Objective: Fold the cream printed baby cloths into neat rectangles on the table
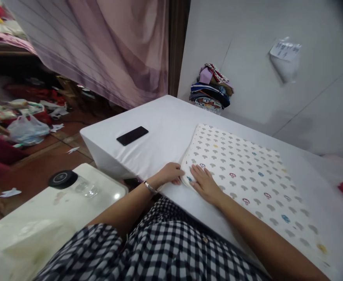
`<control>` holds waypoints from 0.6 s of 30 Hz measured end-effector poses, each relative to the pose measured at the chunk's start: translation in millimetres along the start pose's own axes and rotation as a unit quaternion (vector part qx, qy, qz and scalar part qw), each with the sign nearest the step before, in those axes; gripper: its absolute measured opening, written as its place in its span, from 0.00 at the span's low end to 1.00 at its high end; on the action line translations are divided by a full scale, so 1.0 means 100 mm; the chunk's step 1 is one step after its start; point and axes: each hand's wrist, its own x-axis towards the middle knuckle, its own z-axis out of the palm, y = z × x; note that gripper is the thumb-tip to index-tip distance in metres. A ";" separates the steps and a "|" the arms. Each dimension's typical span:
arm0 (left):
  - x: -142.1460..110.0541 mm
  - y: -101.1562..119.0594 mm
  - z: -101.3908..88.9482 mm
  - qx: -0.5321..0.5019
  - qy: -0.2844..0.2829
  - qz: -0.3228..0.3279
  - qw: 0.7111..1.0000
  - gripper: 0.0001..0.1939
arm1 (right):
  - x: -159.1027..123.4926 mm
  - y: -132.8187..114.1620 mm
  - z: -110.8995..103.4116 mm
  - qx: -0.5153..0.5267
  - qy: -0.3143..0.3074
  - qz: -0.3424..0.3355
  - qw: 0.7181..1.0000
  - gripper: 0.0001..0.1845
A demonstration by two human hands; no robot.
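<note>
A white cloth [241, 160] printed with grey, red, blue and yellow mushroom-like shapes lies spread flat on a white-covered table [162, 125]. Its near left corner is between my two hands. My left hand [171, 173], with a silver bracelet on the wrist, pinches the cloth's edge at this corner. Flat on top of the fabric, just to the right, rests my right hand [205, 185] with its fingers stretched out. Part of the left fingertips is hidden at the edge.
A black phone [132, 136] lies on the table's left part. Folded clothes [211, 88] are stacked at the back by the wall. At lower left, a white stand [104, 187] bears a black round-lidded jar [62, 179]. A pink curtain [124, 47] hangs behind. Plastic bags [28, 128] sit on the floor.
</note>
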 end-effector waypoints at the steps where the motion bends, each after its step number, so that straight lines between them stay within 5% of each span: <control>1: -0.01 0.00 0.01 -0.017 0.004 -0.002 1.000 0.05 | 0.00 -0.01 0.00 0.000 -0.003 -0.002 1.000 0.32; 10: -0.02 -0.01 0.03 -0.038 0.022 0.001 0.999 0.08 | -0.07 -0.03 0.02 -0.017 -0.012 -0.042 0.999 0.30; 18: -0.04 -0.04 0.05 0.050 0.054 0.026 0.997 0.17 | -0.12 -0.13 0.13 -0.082 0.015 -0.120 0.989 0.32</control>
